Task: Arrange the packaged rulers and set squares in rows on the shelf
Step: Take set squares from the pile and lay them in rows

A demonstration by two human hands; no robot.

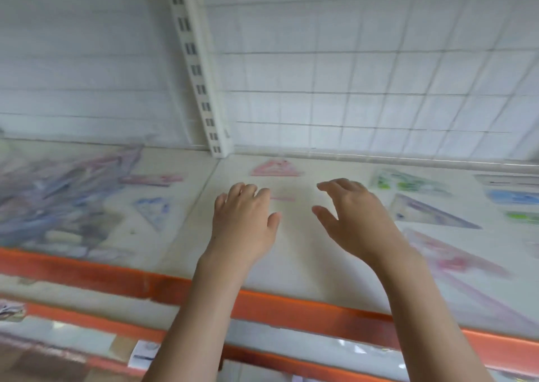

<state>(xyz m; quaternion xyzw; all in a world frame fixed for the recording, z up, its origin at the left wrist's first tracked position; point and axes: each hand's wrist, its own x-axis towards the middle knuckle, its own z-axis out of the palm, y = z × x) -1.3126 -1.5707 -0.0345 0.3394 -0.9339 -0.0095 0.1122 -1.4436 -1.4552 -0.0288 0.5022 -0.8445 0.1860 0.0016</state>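
Head view, blurred by motion, looks down on a white shelf (291, 253) with an orange front edge (291, 300). Both hands reach over the middle of the shelf with nothing in them: the left hand (243, 221) is palm down with fingers loosely spread, and the right hand (354, 215) sits beside it, fingers relaxed and slightly bent, thumb apart; whether either touches the surface I cannot tell. Between and just beyond the fingertips lies a small pink strip (282, 198), and nearer the back edge a pink set square (275, 169). Toward the right end the packaged pieces lie apart in rough rows: a green set square (408, 181) near the back, a grey one (428, 212) in front of it, and a large pink one (455, 262) nearest the front edge, with a blue pack (513, 197) and a green pack (522, 217) at the far right. On the left part, a blue set square (153, 211) lies alone, a pink ruler (150, 180) sits behind it, and a jumbled heap of packs (55, 198) fills the left end. A slotted white upright (198, 69) rises at the back edge against a wire grid (364, 75).
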